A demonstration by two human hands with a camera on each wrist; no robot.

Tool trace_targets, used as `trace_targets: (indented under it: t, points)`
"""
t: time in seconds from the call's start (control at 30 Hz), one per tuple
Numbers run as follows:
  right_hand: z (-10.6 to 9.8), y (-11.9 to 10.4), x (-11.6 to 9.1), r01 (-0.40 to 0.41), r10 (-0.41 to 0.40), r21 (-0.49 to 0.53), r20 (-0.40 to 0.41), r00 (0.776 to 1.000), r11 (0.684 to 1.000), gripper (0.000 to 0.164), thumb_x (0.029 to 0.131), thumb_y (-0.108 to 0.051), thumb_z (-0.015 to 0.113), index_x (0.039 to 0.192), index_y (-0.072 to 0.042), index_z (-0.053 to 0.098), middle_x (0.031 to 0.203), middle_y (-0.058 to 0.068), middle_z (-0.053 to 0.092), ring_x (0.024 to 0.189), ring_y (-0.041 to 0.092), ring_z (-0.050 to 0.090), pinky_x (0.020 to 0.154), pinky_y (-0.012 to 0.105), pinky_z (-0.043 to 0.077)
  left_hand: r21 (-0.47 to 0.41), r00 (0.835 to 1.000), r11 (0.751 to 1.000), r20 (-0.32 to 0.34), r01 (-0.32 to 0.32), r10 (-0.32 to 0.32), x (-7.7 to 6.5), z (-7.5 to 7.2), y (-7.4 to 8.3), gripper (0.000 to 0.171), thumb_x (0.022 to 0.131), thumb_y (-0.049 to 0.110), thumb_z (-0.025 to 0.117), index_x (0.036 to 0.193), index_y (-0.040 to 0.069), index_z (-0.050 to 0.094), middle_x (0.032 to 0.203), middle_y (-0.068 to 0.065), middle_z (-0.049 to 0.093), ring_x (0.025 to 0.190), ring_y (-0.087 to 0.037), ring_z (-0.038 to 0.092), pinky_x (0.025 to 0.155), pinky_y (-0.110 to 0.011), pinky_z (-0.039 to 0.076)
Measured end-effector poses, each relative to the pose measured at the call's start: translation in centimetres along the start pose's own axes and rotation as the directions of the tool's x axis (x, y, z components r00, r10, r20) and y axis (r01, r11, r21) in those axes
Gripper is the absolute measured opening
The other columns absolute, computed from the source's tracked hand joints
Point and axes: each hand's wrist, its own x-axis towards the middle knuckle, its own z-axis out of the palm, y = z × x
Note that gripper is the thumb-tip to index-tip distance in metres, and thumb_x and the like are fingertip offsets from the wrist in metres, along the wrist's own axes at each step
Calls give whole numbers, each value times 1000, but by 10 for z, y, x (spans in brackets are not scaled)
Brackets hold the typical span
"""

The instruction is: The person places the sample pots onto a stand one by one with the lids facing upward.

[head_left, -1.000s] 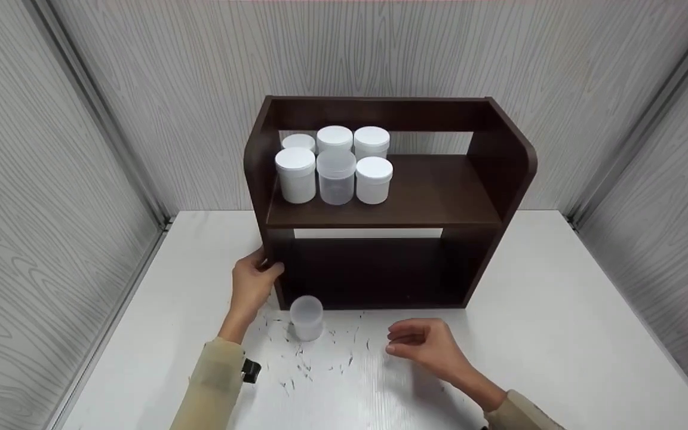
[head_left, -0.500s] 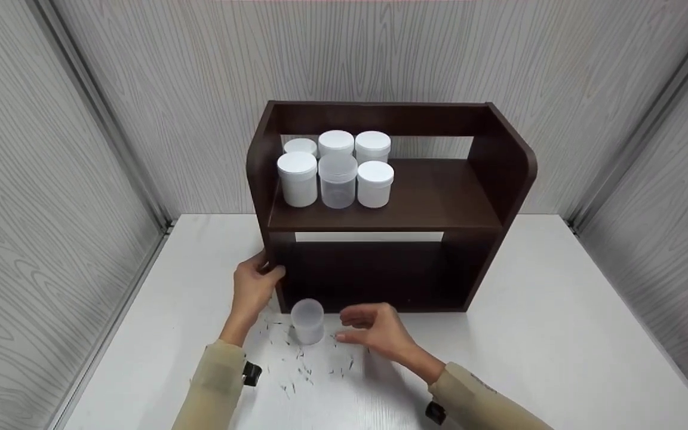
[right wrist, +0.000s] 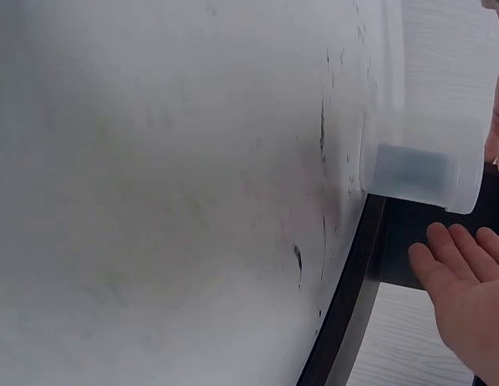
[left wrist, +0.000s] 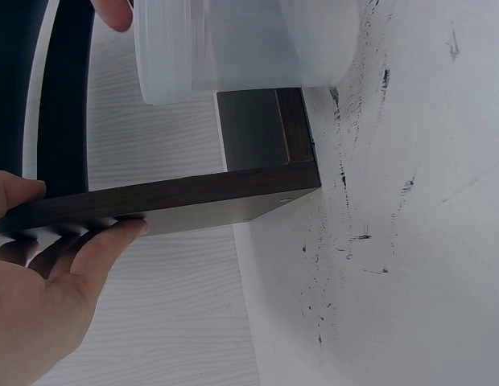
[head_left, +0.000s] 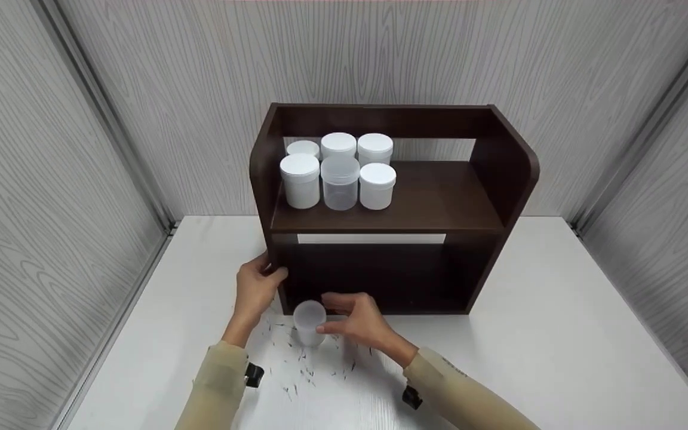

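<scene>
A translucent plastic jar (head_left: pixel 309 325) stands upright on the white table, right in front of the dark brown shelf's (head_left: pixel 386 232) lower left corner. My right hand (head_left: pixel 357 319) is at its right side, thumb overlapping the jar near the rim in the head view. In the right wrist view the fingers (right wrist: pixel 451 253) are fairly straight and a small gap separates them from the jar (right wrist: pixel 418 165). With my left hand (head_left: pixel 255 292) I grip the shelf's left side panel, thumb on one face and fingers on the other; the left wrist view shows this panel (left wrist: pixel 193 193) between them.
On the upper shelf's left half stand several white-lidded jars (head_left: pixel 300 179) and one translucent jar (head_left: pixel 340 185). The lower compartment (head_left: pixel 374 275) is open at the front. Dark scuff marks streak the table (head_left: pixel 529 358). Pale wood-patterned walls (head_left: pixel 141 89) enclose three sides.
My right hand has moved left across the table to the translucent jar. My left hand keeps its grip on the side panel, and the jar stays where it stood.
</scene>
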Motion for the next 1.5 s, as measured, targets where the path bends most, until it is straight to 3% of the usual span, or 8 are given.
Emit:
trace_targets:
  t: [0.27, 0.53, 0.77, 1.1, 1.5]
  points:
    - [8, 4, 11, -36, 36, -20, 28, 999, 999, 74, 81, -20, 94, 143, 3, 62, 143, 14, 64, 129, 29, 63, 107, 44, 53, 6, 1000, 1000, -8, 3, -3, -1, 2, -2, 55, 92, 5, 70, 145, -9, 57, 140, -25, 63, 124, -38, 66, 97, -39, 59]
    - [13, 5, 15, -30, 32, -42, 34, 999, 999, 74, 77, -17, 97, 141, 4, 64, 142, 16, 63, 126, 26, 65, 105, 41, 55, 12, 1000, 1000, -9, 6, -6, -1, 2, -1, 55, 92, 6, 69, 144, -9, 57, 139, -25, 64, 124, -37, 66, 96, -37, 59]
    - [14, 6, 14, -32, 34, -53, 37, 999, 998, 73, 77, -18, 97, 140, 3, 65, 141, 15, 65, 126, 25, 65, 105, 38, 54, 13, 1000, 1000, -22, 0, 0, 0, 2, -1, 54, 91, 5, 70, 142, -8, 60, 137, -25, 66, 121, -36, 67, 90, -30, 60]
    - [9, 7, 8, -37, 38, -21, 50, 998, 999, 72, 76, -14, 97, 139, 3, 66, 136, 14, 68, 119, 23, 69, 97, 35, 59, 14, 1000, 1000, -1, -15, 15, 1, 0, -1, 57, 95, 5, 68, 147, -13, 51, 144, -29, 59, 127, -42, 63, 100, -43, 57]
    - [7, 8, 2, -31, 32, -22, 66, 997, 999, 73, 77, -13, 97, 141, 4, 64, 140, 15, 66, 124, 24, 67, 102, 38, 56, 10, 1000, 1000, -15, -26, 27, 2, 1, -3, 55, 92, 2, 68, 144, -13, 54, 138, -31, 62, 122, -42, 65, 96, -39, 59]
